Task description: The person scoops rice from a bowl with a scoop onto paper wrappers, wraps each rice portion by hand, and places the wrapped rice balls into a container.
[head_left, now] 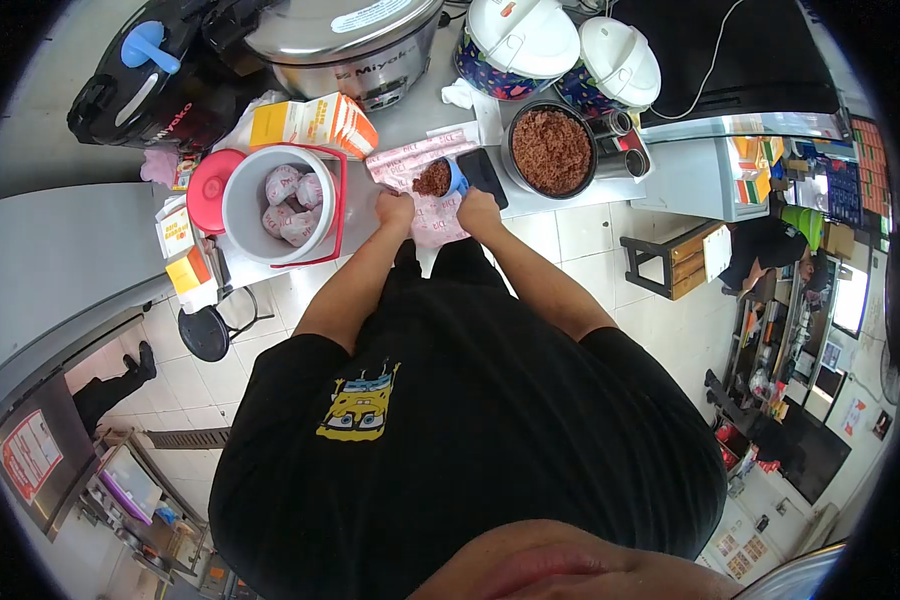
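My left hand (pixel 395 208) is closed at the left edge of a sheet of printed wrapping paper (pixel 436 222), pinching it near the counter's front edge. My right hand (pixel 480 212) grips the handle of a blue scoop (pixel 458 178). Reddish-brown rice (pixel 433 179) lies at the scoop's mouth, over the paper; whether it is still inside the scoop I cannot tell. Right of the paper stands a dark round pot (pixel 511 160) filled with the same rice. A black phone (pixel 483 178) lies between paper and pot.
To the left, a white bucket (pixel 238 205) with a red handle holds several wrapped rice parcels (pixel 282 184). Beside it are a red lid (pixel 210 190) and orange-white cartons (pixel 315 122). Large cookers (pixel 355 75), patterned pots (pixel 523 40) and metal cups (pixel 622 164) stand behind and right.
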The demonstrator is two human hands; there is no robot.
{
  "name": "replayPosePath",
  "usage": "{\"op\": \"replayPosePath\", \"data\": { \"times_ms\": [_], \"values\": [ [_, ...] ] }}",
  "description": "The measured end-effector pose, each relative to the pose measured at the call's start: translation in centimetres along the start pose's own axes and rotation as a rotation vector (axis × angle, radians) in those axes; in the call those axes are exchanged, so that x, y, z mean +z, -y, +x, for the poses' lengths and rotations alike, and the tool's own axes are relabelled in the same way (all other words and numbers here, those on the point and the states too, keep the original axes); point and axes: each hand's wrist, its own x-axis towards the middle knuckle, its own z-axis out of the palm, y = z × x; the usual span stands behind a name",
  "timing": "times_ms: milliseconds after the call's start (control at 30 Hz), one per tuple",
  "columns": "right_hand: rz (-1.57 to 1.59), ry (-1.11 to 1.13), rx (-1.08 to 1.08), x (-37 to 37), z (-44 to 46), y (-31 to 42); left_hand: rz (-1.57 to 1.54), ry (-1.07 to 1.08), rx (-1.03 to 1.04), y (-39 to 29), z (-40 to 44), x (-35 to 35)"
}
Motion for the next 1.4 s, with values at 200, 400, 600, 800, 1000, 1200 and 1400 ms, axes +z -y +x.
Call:
{"op": "replayPosePath", "data": {
  "times_ms": [200,400,600,800,1000,1200,1400],
  "values": [
    [-0.202,0.06,-0.085,1.2,-3.9,2.4,-0.153,0.046,0.074,-2.2,-2.6,-2.3],
    [-0.274,-0.015,-0.499,4.4,-5.2,0.0,-0.209,0.08,0.16,3.6,0.6,-0.9],
    [-0.36,-0.011,-0.659,5.0,-3.1,-3.2,0.683,0.021,0.574,1.9,-3.6,-5.7],
    [-0.369,0.0,-0.594,3.1,-2.9,-4.9,1.01,0.31,0.448,0.9,-3.3,-6.4],
    [-0.097,-0.021,-0.516,4.7,-3.8,-4.2,1.004,0.335,0.466,-0.7,-2.8,-7.2],
    [0.135,-0.021,-0.43,0.5,-5.7,-2.7,0.878,0.414,0.296,-1.0,-3.4,-6.5],
    [0.556,-0.237,-0.364,-3.7,-6.4,-5.8,0.791,0.409,0.192,1.2,-2.4,-3.5]
  ]
}}
